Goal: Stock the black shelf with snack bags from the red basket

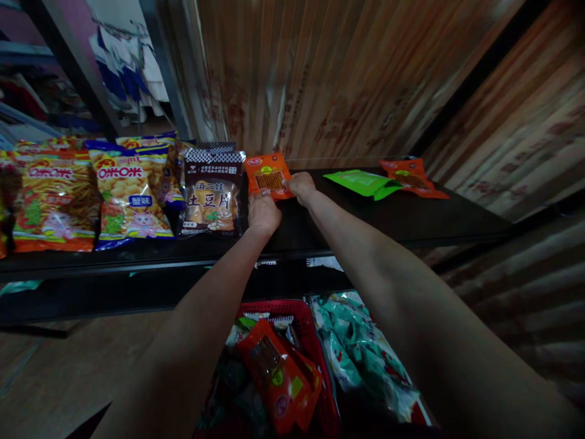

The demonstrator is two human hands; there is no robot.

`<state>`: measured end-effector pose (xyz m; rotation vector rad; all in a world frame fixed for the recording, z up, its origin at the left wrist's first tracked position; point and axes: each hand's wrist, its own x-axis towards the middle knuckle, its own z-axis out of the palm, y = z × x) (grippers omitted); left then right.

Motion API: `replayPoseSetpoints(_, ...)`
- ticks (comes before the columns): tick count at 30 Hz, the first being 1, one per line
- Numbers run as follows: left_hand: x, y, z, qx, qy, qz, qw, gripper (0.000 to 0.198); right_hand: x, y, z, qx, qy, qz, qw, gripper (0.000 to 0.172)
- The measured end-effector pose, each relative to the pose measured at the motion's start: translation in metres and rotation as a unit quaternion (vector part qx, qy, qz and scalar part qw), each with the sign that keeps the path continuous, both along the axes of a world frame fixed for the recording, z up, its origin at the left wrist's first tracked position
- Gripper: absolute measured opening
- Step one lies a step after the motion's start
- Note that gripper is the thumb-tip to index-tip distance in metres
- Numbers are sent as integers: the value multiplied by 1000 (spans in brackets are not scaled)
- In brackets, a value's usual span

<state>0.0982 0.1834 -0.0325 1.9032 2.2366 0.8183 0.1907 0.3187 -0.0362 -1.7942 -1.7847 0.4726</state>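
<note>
Both my hands hold a small orange snack packet (269, 175) standing on the black shelf (411, 219). My left hand (262, 213) grips its lower left edge with closed fingers. My right hand (301, 186) pinches its right edge. Just left of the packet stands a brown potato-chip bag (212, 195).
Yellow and orange snack bags (130, 192) line the shelf's left side. A green packet (363, 183) and another orange packet (411, 177) lie flat at the right. Below me, a red basket (315, 341) holds orange packets (278, 372) and green-white bags (361, 353). A wooden panel wall backs the shelf.
</note>
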Motion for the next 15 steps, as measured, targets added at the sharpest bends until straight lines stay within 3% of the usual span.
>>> replayPoseSetpoints(3, 1, 0, -1, 5, -3, 4, 1000, 42, -2, 3, 2, -30, 27, -12, 999, 14)
replayPoseSetpoints(15, -2, 9, -3, 2, -6, 13, 1000, 46, -17, -1, 0, -22, 47, -40, 998, 26)
